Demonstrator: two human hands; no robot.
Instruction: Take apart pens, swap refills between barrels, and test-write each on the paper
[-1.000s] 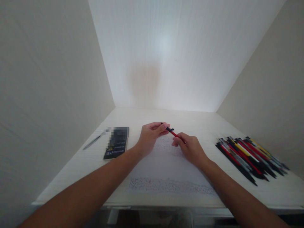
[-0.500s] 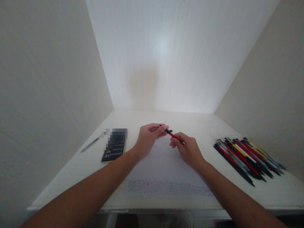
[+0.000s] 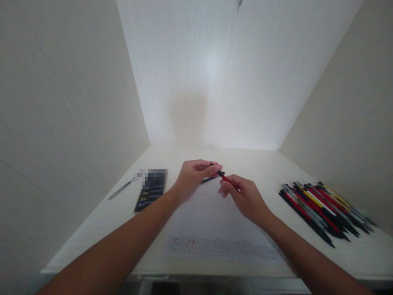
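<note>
With both hands' fingers clamped on the red pen [image 3: 225,178], the left hand [image 3: 193,177] should hold the black end steady while the right hand [image 3: 244,196] works gently above the paper [image 3: 211,217].

Pen pile [image 3: 322,209] right, phone [image 3: 150,190] left.

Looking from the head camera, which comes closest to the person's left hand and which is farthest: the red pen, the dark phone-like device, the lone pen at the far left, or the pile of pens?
1. The red pen, gripped by the left hand.
2. The dark device, flat on the table to its left.
3. The lone pen, farther left, beyond the device.
4. The pile of pens, far right, past the right hand.
</note>
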